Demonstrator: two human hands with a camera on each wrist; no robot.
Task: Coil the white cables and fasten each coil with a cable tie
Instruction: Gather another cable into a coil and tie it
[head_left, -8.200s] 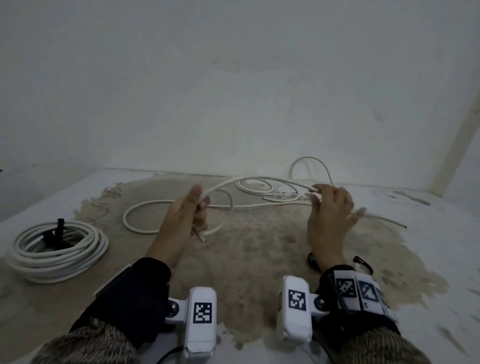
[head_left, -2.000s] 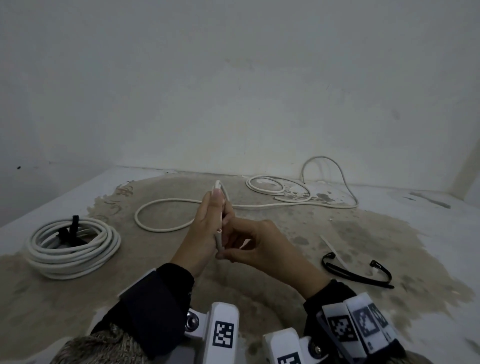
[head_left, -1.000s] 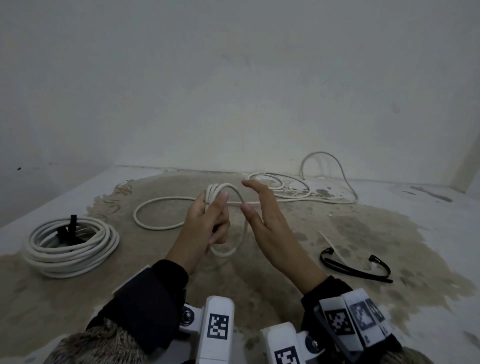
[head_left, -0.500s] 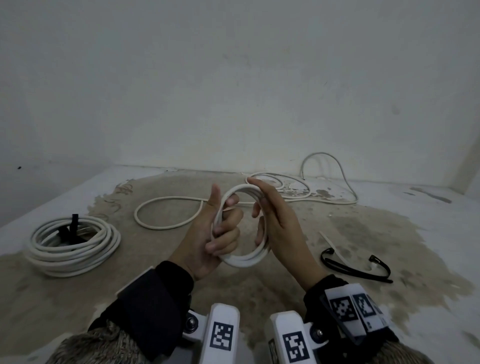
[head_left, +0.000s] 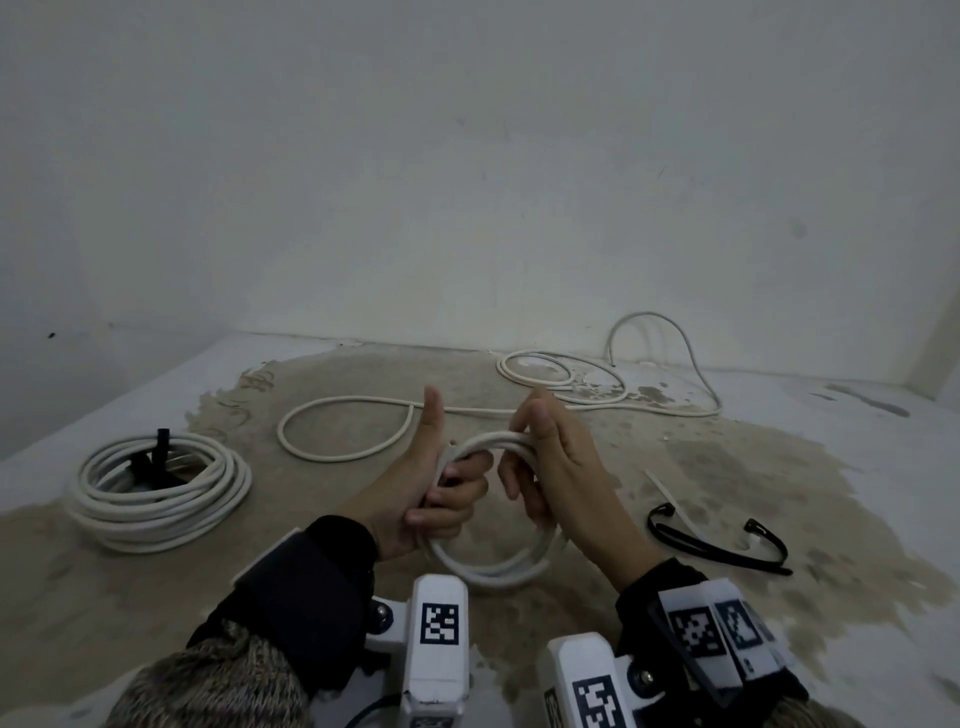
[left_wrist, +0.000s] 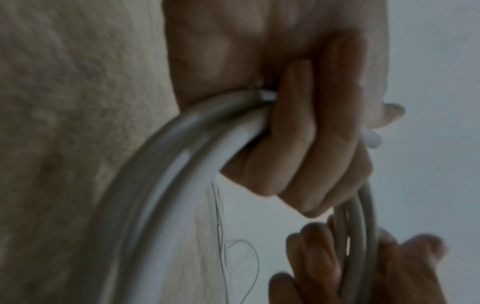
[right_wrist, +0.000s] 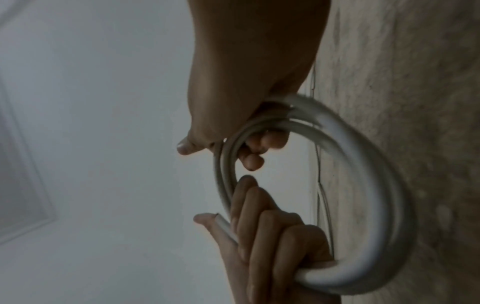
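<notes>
In the right wrist view, a small coil of smooth white round cable (right_wrist: 374, 216) hung between two bare hands against a pale wall and a rough beige surface. The right hand (right_wrist: 233, 82), entering from the top, curled its fingers (right_wrist: 270, 139) around the coil's upper turns, the thumb pointing left. The left hand (right_wrist: 272, 246), entering from below, wrapped its fingers round the lower turns, and a cut cable end lay along its thumb. The coil's outer arc was blurred.
</notes>
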